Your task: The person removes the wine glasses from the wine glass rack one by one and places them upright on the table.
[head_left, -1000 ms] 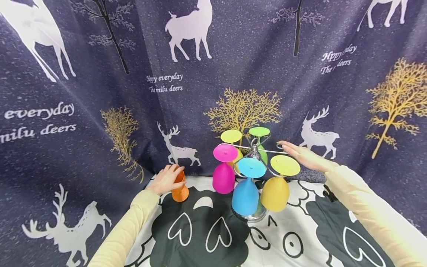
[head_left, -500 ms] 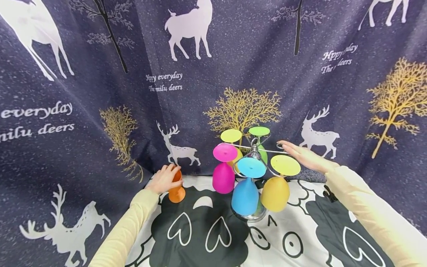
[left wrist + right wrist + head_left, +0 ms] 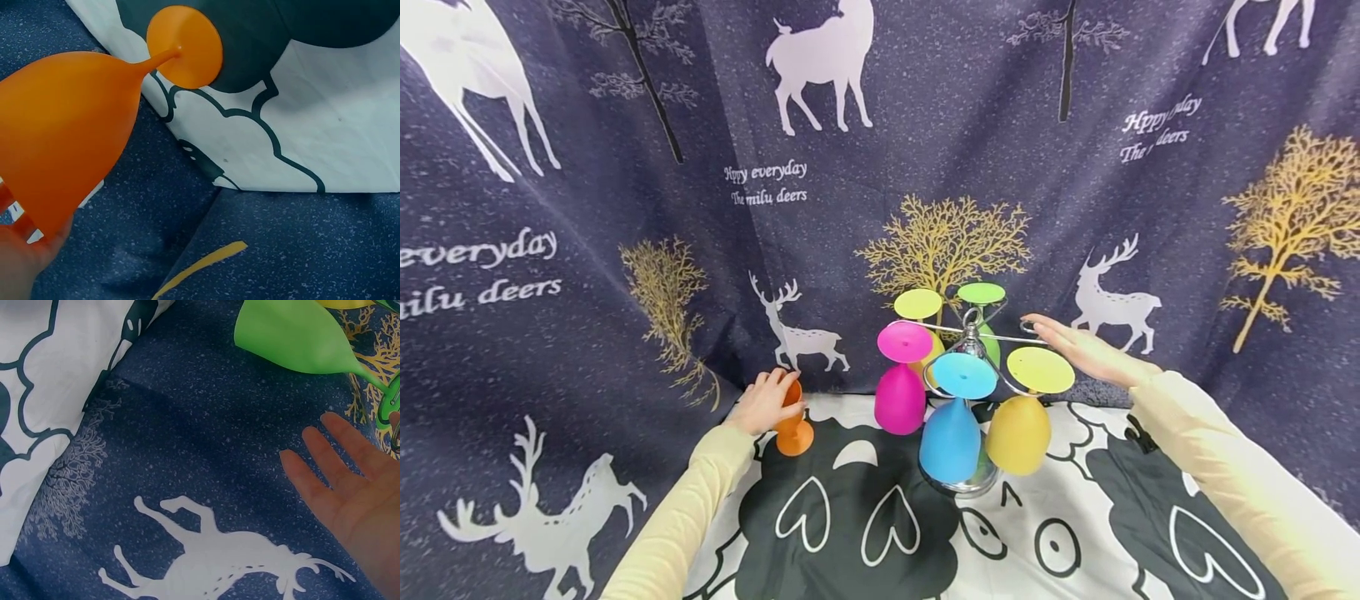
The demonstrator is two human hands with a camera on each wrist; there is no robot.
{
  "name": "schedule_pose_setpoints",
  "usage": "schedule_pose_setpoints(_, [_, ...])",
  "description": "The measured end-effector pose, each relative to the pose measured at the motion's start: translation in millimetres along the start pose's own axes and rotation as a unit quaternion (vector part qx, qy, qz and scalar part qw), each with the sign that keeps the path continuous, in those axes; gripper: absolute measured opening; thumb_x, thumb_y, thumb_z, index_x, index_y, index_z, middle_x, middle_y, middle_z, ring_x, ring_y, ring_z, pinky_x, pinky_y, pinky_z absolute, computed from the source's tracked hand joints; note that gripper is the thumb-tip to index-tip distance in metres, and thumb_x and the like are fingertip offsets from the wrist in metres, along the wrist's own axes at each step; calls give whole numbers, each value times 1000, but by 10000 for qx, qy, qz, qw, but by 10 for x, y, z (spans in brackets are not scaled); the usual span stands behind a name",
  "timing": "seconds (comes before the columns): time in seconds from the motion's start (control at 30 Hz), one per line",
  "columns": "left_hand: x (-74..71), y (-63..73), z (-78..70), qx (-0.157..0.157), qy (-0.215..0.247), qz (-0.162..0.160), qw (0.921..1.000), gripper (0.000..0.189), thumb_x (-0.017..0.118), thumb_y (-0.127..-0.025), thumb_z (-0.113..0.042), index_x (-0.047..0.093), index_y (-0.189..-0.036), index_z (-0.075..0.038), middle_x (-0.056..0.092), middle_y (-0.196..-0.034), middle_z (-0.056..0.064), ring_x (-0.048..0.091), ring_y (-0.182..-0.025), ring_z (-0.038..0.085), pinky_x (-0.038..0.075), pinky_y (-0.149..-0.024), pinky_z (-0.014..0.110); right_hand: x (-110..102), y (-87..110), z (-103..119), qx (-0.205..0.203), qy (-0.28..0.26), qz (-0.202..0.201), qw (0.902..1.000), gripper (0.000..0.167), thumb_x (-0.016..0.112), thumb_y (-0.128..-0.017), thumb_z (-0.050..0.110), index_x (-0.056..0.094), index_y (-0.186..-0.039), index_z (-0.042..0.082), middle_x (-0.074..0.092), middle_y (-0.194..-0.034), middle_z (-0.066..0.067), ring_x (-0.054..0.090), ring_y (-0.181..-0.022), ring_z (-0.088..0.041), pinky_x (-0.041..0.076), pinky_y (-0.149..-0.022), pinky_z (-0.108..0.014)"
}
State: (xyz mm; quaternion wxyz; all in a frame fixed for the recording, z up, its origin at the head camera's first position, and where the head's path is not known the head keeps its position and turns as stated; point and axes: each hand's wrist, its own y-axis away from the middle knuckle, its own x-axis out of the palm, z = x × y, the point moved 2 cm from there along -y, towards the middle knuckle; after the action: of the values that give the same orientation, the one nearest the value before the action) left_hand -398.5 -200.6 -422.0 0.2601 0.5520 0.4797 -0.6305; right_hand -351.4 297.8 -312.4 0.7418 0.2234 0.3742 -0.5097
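In the head view my left hand grips an orange wine glass around its bowl, near the rim, at the table's back left. The glass has its foot down. The left wrist view shows its wide bowl up close, with fingers at the rim. A chrome glass rack holds upside-down glasses by their feet: magenta, blue, yellow, a second yellow and green behind. My right hand stretches its fingers straight at the loop end of one rack arm.
The table wears a white and dark cartoon-print cloth. Right behind it hangs a dark blue curtain with deer and trees, which also runs along both sides. The rack's round metal base stands right of the table's middle.
My left hand has shifted the orange glass a little to the left. My right hand stays at the rack arm, and the rack has not visibly turned.
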Motion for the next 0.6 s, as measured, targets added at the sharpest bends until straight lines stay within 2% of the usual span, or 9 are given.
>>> schedule_pose_setpoints(0.23, [21,-31,19,-214,86,25,9997,58,60,-83,-40,48,-127,-4,45,-114,19,42,-97,43,38,-75,55,4,-1,3,-57,-79,24,9999,58,22,-97,47,16,-145,16,15,-146,-15,28,-123,-41,20,-95,-58])
schedule_pose_setpoints(0.4, [51,-73,26,-613,143,34,9980,59,57,-85,-39,45,-130,-3,43,-118,21,39,-102,44,36,-76,56,-4,6,2,-139,-113,14,9998,57,23,-98,46,16,-145,16,14,-147,-15,26,-125,-41,19,-97,-56])
schedule_pose_setpoints(0.6, [92,-123,42,-1073,134,221,9939,64,53,-87,-41,39,-135,-1,39,-125,23,34,-110,46,31,-83,57,-3,6,4,-118,-76,23,9999,57,22,-97,46,16,-145,15,14,-146,-15,26,-125,-41,20,-96,-57])
